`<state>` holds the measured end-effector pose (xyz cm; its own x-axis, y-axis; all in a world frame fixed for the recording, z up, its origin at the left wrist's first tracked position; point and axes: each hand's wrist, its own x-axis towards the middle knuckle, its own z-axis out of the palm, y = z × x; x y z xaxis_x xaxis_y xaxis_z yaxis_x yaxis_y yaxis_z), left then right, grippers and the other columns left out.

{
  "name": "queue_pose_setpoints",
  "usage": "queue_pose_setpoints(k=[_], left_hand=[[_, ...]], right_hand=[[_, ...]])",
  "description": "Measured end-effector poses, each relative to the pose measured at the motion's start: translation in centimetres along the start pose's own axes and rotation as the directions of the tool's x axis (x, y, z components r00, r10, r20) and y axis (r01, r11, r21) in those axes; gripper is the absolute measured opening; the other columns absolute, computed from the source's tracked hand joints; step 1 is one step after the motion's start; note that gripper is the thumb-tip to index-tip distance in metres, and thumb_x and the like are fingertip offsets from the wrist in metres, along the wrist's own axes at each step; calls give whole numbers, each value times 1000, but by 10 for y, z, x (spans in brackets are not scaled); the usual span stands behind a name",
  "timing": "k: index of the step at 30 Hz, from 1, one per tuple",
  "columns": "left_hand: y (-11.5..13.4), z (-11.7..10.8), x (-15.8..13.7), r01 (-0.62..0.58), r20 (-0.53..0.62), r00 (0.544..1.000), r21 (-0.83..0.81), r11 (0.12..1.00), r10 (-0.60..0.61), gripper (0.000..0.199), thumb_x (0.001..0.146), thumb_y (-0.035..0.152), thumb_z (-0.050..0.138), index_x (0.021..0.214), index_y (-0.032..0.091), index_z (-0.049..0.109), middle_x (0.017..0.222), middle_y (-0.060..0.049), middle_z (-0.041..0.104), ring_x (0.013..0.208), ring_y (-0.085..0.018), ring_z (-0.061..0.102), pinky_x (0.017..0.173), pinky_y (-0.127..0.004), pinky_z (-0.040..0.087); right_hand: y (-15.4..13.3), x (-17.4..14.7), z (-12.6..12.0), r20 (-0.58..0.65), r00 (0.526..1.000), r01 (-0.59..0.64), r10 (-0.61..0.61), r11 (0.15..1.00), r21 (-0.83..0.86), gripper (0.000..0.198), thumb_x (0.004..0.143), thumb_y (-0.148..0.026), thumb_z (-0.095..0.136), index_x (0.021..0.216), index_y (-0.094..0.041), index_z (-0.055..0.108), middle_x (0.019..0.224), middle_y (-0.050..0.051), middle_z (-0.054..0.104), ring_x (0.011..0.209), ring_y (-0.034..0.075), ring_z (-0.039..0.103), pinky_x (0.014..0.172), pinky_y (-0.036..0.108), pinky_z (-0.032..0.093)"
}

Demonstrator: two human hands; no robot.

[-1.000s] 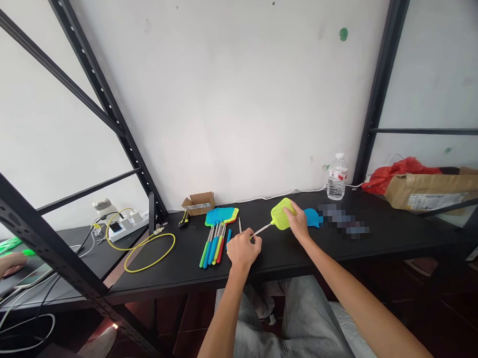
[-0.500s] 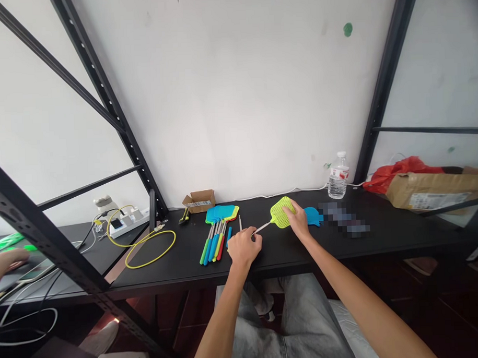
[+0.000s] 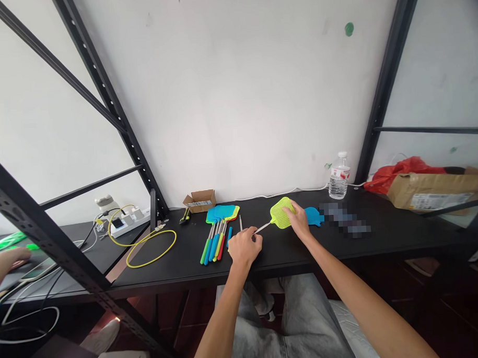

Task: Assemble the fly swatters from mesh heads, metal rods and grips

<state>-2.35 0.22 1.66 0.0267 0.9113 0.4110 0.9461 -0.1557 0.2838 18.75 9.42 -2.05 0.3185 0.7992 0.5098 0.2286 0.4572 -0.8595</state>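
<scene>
A yellow-green fly swatter [image 3: 280,214] is held between my two hands above the black table. My right hand [image 3: 298,218] pinches the edge of its perforated head, thumb on top. My left hand [image 3: 245,245] is closed around the lower part of the thin metal rod; the handle end is hidden under it. Left of that hand lies a row of several fly swatters [image 3: 215,241] with green, blue, yellow and red grips and mostly blue heads. Beside them is a separate blue grip [image 3: 229,235]. A blue swatter head [image 3: 313,216] rests just beyond my right hand.
A small open cardboard box [image 3: 199,202] stands at the wall. A water bottle [image 3: 338,176] and a larger carton [image 3: 431,190] are on the right. To the left are a yellow cable [image 3: 152,265], a power strip [image 3: 131,223] and another person's hand [image 3: 10,257].
My hands and the swatter stay practically where they were. The view has shifted very slightly, and the other person's hand at the far left has moved a little.
</scene>
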Motion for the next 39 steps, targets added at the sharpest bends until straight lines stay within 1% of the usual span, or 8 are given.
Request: queue_pose_setpoints(k=[10,15,23,27,29,32,36,39], left_hand=[[-1,1,-1,-22,-14,1000,11,1000,22,31,84,27,49,105,32,71,93,0,74,82,-18,66,62,-25,35],[1,0,-1,-32,9,999,9,999,32,33,85,26,48,109,31,70,94,-2,72,86,-18,65,64,-25,37],[-6,4,0,-157,17,988,45,987,156,36,93,26,43,120,31,65,105,-4,66,87,-17,64,67,-24,41],[-15,-12,8,-202,-18,979,71,977,204,35,95,28,42,120,31,66,106,-5,63,88,-17,62,70,-23,43],[-23,-24,17,-141,-67,987,88,986,147,34,95,29,41,119,29,67,106,-6,63,89,-17,62,72,-24,43],[-40,-44,30,32,-111,994,137,990,-17,35,94,31,43,118,26,68,106,-8,64,88,-20,63,68,-27,43],[-63,-60,41,176,-86,983,181,968,-162,31,90,35,49,107,24,73,105,-10,68,90,-25,65,68,-29,44],[-73,-59,44,268,-50,963,190,944,-264,30,89,35,51,103,22,74,100,-12,70,90,-28,65,69,-30,44]], right_hand=[[0,0,0,-5,1000,-19,19,1000,6,54,74,-49,59,121,-23,66,115,8,69,108,34,61,86,43,50],[1,0,-1,-17,999,-48,50,995,82,52,76,-53,58,116,-21,68,109,9,71,100,33,64,78,40,51],[12,5,1,-90,984,-131,154,967,220,51,79,-47,56,119,-18,67,111,11,71,97,31,65,79,39,52],[11,5,2,-104,972,-190,211,965,183,52,78,-47,57,120,-18,66,96,9,71,81,27,63,61,33,49],[10,4,2,-111,966,-212,233,962,172,52,77,-48,56,119,-18,66,89,8,70,72,23,60,52,30,44],[6,3,2,-107,968,-208,229,962,177,49,77,-46,55,114,-17,69,85,7,68,69,20,57,51,27,42],[-1,2,1,-85,971,-206,223,963,171,42,77,-46,54,101,-17,73,86,8,67,71,20,58,56,29,45],[-4,1,1,-71,975,-199,212,966,165,38,78,-46,53,93,-18,74,86,8,68,72,20,58,57,29,45]])
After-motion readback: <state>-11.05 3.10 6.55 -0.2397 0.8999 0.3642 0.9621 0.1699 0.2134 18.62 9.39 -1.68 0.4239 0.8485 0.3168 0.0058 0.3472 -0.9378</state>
